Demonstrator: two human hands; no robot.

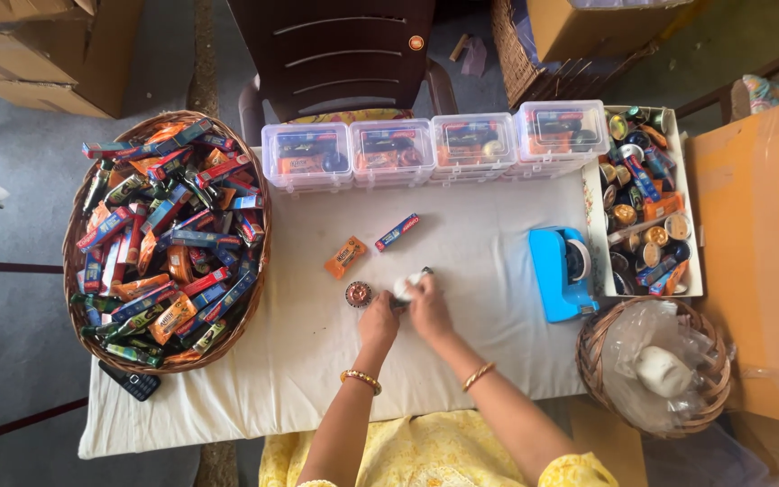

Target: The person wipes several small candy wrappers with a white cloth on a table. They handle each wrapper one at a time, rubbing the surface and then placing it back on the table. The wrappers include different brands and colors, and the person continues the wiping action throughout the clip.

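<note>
Both hands, left hand [378, 321]; right hand [429, 307], pinch small white roll [405, 287]; ridged copper lamp [358, 293] beside.

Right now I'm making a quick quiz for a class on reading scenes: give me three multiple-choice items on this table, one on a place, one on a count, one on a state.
1. Where does the blue tape dispenser stand?
A. Inside the big basket
B. On the white cloth, beside the open white box
C. On the chair

2. How many clear lidded boxes stand in a row at the far edge of the table?
A. Two
B. Four
C. Six

3. What are the two hands doing?
A. Resting flat, apart
B. Together on a small white thing
C. Reaching into the big basket

Answers: 1 B, the dispenser sits just left of the white box. 2 B, four boxes show side by side. 3 B, the left hand and right hand meet at the small white thing.
</note>
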